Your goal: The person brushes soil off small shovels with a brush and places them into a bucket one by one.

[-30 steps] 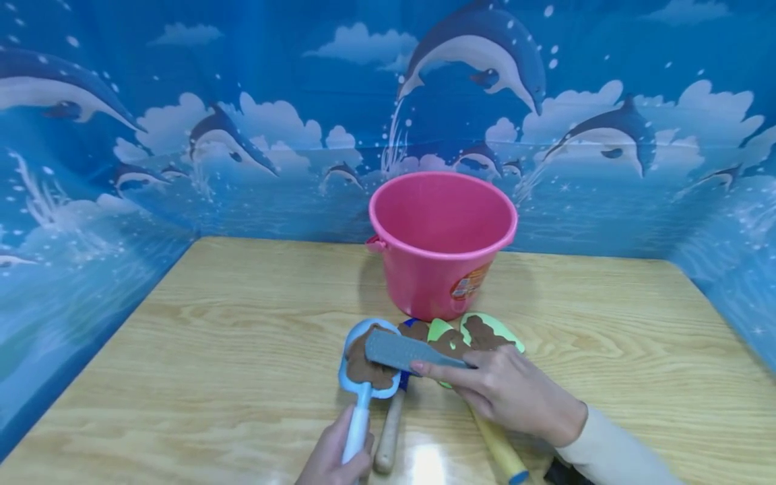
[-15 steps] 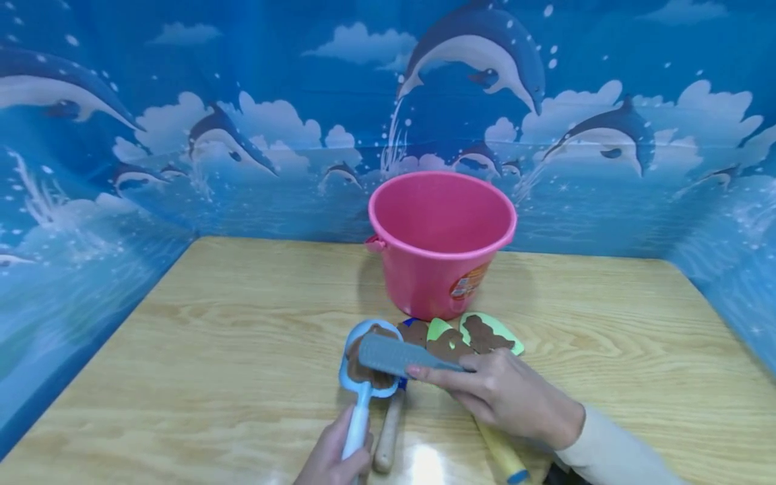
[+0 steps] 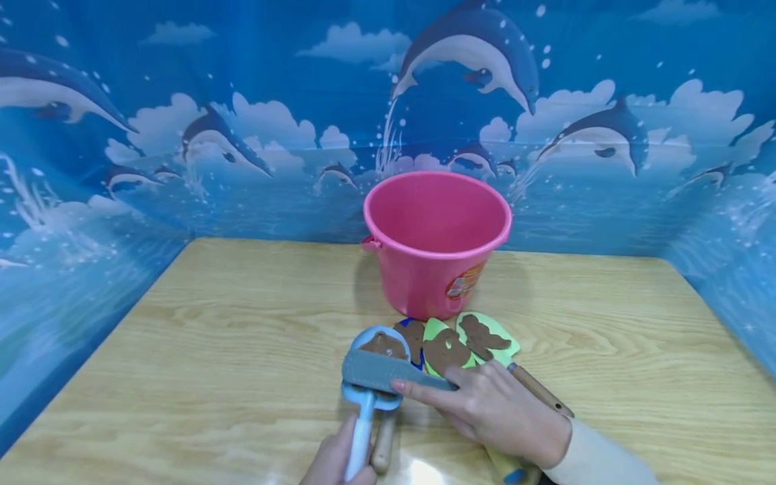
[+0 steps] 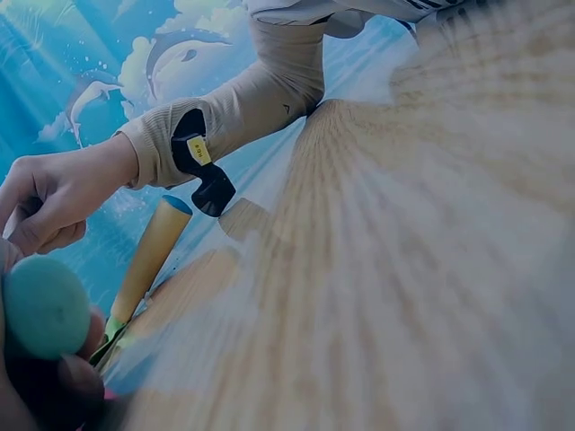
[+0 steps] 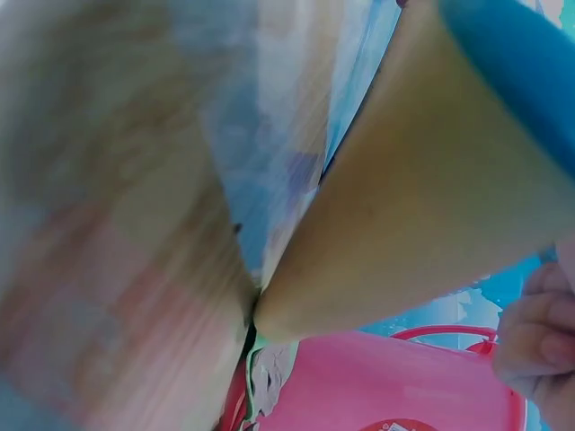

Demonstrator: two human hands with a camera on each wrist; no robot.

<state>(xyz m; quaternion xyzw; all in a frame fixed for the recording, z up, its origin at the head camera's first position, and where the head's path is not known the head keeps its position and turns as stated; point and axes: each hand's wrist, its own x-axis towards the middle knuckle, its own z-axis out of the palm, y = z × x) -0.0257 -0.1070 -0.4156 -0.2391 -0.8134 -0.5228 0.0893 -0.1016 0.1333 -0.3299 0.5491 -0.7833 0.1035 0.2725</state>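
My left hand [image 3: 339,455] grips the handle of a light blue toy shovel [image 3: 362,431]; its rounded end [image 4: 47,307] shows in the left wrist view. Brown mud-like stuff [image 3: 382,343] coats the scoop. With my right hand [image 3: 497,411] I hold a flat grey-blue brush [image 3: 378,370], index finger stretched along it, its head lying across the scoop. The brush's underside is hidden. Beside the scoop lie a dark blue-edged shovel [image 3: 412,337], a green shovel [image 3: 445,347] and a pale green shovel [image 3: 506,343], all with brown patches.
A pink bucket [image 3: 430,283] stands behind the shovels. A thick yellow handle with a blue end [image 3: 506,465] lies under my right forearm, looming large in the right wrist view. Dolphin-print sheeting [image 3: 273,202] surrounds the wooden table [image 3: 242,364].
The brush has slid down across the scoop toward its handle, uncovering the brown stuff near the tip. My right hand has shifted left and down, and the pale green shovel's wooden handle now shows.
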